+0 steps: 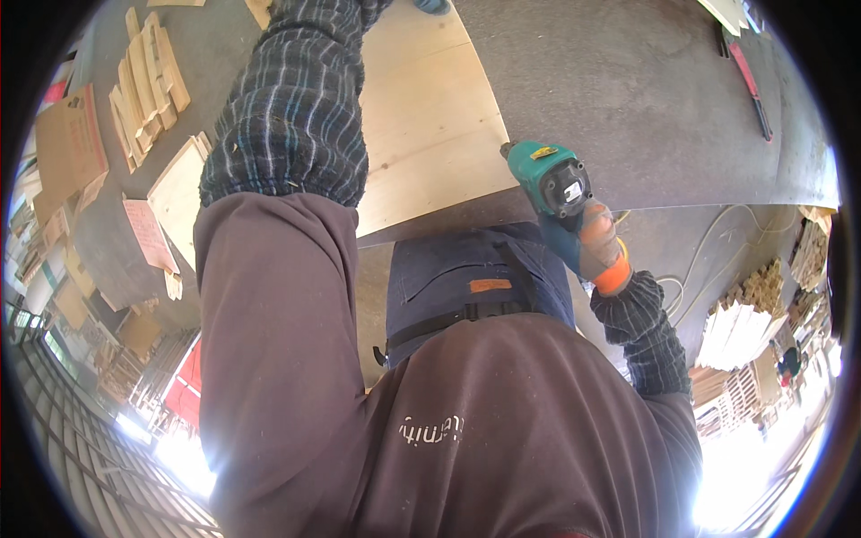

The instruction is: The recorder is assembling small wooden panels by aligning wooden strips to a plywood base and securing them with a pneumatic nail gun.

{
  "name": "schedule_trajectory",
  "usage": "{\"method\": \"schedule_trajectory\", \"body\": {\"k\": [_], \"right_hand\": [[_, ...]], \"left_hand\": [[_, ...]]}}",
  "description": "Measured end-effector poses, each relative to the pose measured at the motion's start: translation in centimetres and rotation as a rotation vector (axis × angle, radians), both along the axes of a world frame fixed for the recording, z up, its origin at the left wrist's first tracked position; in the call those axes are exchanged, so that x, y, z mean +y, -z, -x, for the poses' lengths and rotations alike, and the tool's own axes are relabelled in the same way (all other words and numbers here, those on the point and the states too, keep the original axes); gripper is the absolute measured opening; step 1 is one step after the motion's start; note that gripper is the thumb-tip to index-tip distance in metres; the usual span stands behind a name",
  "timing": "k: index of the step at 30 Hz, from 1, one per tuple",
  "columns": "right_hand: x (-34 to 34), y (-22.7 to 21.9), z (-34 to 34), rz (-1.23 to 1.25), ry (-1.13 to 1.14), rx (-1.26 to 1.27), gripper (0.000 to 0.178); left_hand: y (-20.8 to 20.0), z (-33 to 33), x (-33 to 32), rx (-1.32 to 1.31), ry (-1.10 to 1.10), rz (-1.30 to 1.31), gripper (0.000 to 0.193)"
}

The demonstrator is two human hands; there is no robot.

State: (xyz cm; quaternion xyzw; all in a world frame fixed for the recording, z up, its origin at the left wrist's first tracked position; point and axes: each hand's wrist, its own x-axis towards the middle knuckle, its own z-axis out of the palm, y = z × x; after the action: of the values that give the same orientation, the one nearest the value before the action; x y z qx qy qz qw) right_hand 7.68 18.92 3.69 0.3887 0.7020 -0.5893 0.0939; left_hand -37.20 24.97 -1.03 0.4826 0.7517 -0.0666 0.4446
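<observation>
My right hand point(599, 242), in an orange and grey work glove, is wrapped round the handle of a green power drill point(549, 177). The drill's nose meets the right edge of a pale wooden board point(426, 117) in this view; whether they touch, I cannot tell. That board lies flat on the dark worktable point(583, 81) in front of me. Reaching far forward over the board's left side is my left arm in a checked sleeve cover point(287, 108). Only a bit of blue, probably a gloved fingertip point(432, 5), shows at the top edge; the rest of that hand is out of frame.
Loose wood strips point(143, 85) lie at the far left, with a cardboard box point(72, 152) and a pink paper sheet point(150, 235) nearby. A long red and black tool point(746, 81) rests at the far right. A pale cable point(686, 287) loops beside stacked wood pieces point(740, 318).
</observation>
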Motion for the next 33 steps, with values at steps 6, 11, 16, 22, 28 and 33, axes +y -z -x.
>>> {"method": "schedule_trajectory", "body": {"k": [6,11,16,22,28,33], "right_hand": [[-0.3,-1.4,-2.2,-0.043,0.099,0.041,0.012],[-0.2,-0.4,-3.4,0.253,0.316,0.11,0.014],[-0.5,-0.5,-3.3,0.136,0.251,0.01,0.014],[-0.3,-1.2,-2.3,0.068,0.177,-0.016,0.014],[1.0,-2.3,0.2,-0.001,0.222,0.043,0.014],[3.5,-3.1,4.7,0.016,0.222,0.071,0.023]], "left_hand": [[0.8,0.3,0.4,-0.007,-0.013,0.006,0.082],[1.9,0.0,1.8,-0.003,-0.013,0.002,0.081],[4.4,-0.4,2.3,-0.06,0.027,-0.025,0.072],[7.0,-1.2,3.5,0.054,0.071,0.036,0.067],[9.9,0.1,3.6,-0.036,0.331,-0.054,0.049],[13.8,1.4,3.5,-0.029,0.411,-0.101,0.04]]}}
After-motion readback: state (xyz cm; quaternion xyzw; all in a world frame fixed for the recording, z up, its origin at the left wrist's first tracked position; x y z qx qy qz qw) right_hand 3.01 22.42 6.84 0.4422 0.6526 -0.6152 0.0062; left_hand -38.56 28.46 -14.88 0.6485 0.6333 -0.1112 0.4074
